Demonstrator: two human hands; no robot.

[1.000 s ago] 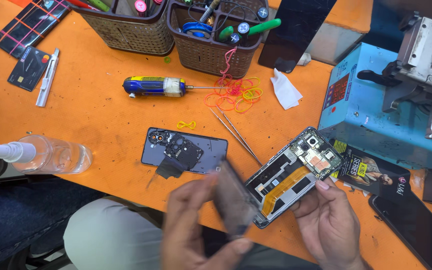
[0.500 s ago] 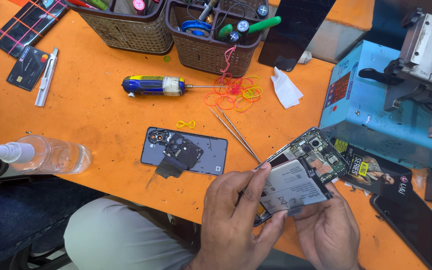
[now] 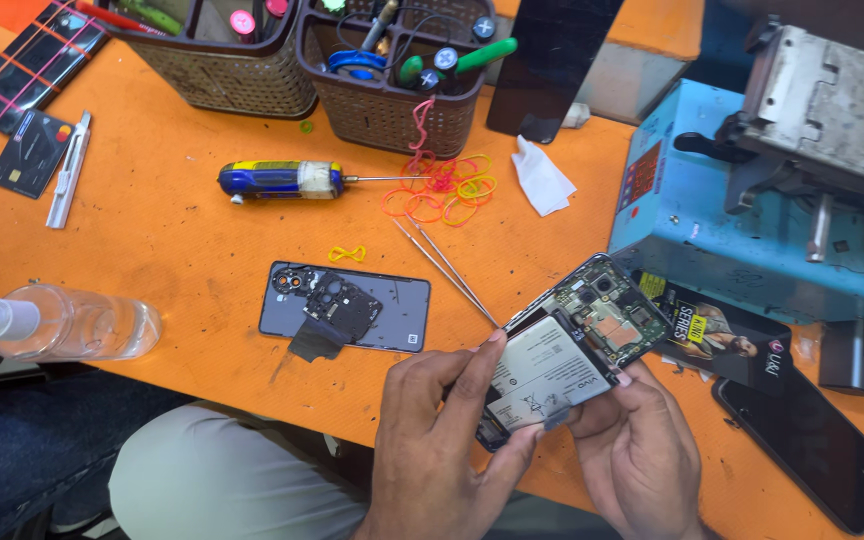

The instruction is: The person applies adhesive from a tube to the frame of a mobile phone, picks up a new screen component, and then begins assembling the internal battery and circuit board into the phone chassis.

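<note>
Your orange counter (image 3: pixel 152 240) carries, from the left, a clear spray bottle (image 3: pixel 72 325), a screwdriver (image 3: pixel 282 180), a detached phone back cover (image 3: pixel 347 310) and tweezers (image 3: pixel 447 268). Your left hand (image 3: pixel 442 430) and right hand (image 3: pixel 642 450) both grip the opened phone (image 3: pixel 572 345), fingers closed on its battery, above the counter's near edge. A blue machine (image 3: pixel 752 220) stands at the right.

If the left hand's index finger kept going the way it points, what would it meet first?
Probably the tweezers on the orange table: the left hand points up and right past the opened phone. Depth is unclear.
</note>
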